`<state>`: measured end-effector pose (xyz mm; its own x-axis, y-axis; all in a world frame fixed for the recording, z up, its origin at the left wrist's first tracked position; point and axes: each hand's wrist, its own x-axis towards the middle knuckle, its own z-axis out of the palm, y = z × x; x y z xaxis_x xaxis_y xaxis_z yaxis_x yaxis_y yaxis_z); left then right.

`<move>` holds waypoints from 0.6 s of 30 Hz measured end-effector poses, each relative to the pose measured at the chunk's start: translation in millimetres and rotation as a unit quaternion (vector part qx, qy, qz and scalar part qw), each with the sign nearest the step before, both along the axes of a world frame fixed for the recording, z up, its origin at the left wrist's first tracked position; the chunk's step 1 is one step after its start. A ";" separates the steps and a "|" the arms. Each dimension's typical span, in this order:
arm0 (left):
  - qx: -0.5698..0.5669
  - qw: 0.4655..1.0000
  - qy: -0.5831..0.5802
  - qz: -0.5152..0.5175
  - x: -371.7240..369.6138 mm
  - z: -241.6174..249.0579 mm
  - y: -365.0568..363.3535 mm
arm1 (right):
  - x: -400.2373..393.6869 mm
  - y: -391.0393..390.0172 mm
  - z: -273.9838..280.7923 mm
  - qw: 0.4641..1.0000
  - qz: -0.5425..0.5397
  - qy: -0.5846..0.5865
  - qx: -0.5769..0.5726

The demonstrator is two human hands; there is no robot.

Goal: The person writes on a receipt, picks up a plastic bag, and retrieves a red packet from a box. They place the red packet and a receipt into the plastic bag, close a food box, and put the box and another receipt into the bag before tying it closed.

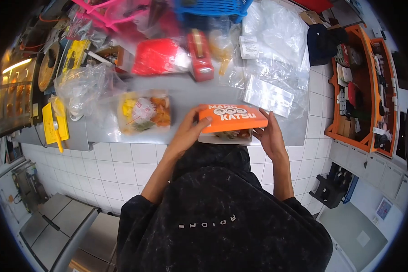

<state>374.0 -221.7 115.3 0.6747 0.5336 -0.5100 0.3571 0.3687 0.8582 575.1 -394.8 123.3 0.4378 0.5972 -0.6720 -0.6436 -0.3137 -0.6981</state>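
Observation:
An orange cardboard food box [233, 119] with white lettering is at the table's front edge, close to my body. Its lid is partly raised, and some food [233, 134] shows in the gap above the pale lower half. My left hand [191, 129] grips the box's left side, thumb on the lid. On the right side, my right hand [270, 133] holds the lid's corner with its fingers, the thumb side near the lower half. To the left of the box lies a clear plastic bag [144, 113] holding yellow and orange items and a white printed paper wrap.
A red tape dispenser [201, 56], a red packet [161, 56] and plastic bags [276, 31] cover the table's back. Baskets, blue [213, 8] and pink [115, 11], stand behind. A yellow tray [55, 123] is at left, an orange shelf [360, 90] at right.

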 end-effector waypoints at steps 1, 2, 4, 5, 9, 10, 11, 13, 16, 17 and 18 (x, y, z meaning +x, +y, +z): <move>-0.008 1.000 0.005 0.008 1.2 5.5 1.7 | 1.6 -5.2 -10.5 0.999 0.007 -0.006 0.034; -0.014 1.000 0.008 0.017 2.8 9.2 3.9 | 4.5 -9.3 -17.5 0.997 0.015 -0.013 0.069; -0.031 0.999 -0.001 0.028 2.5 13.5 4.7 | 4.6 -13.5 -18.9 0.995 0.053 -0.061 0.055; -0.040 0.999 -0.006 0.035 2.7 14.0 5.3 | 4.9 -14.4 -23.8 0.989 0.092 -0.118 0.020; -0.028 1.000 -0.006 0.003 0.5 5.0 3.9 | 5.4 -13.8 -34.0 0.976 0.122 -0.177 -0.040; -0.033 0.999 -0.002 0.000 0.7 5.7 4.8 | 6.2 -13.6 -39.2 0.974 0.117 -0.190 -0.036; -0.036 0.999 0.001 -0.002 0.9 6.2 6.0 | 7.0 -13.5 -46.5 0.972 0.112 -0.203 -0.031; -0.026 1.000 -0.002 -0.001 0.4 2.4 4.8 | 6.2 -13.4 -52.8 0.967 0.115 -0.225 -0.032; -0.013 0.999 -0.029 0.008 -2.3 -10.1 1.9 | 4.2 -12.6 -58.5 0.957 0.100 -0.270 -0.036; -0.008 0.999 -0.042 0.012 -4.0 -14.6 0.6 | 0.0 -13.6 -61.5 0.952 0.071 -0.297 -0.032; 0.004 0.998 -0.029 0.055 -4.4 -17.3 -4.3 | -4.6 -12.2 -58.6 0.945 0.042 -0.323 -0.028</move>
<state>369.6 -226.0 98.0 0.6404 0.6101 -0.4665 0.2644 0.3952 0.8797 570.6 -407.0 64.6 0.7193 0.6204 -0.3127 -0.0603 -0.3926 -0.9177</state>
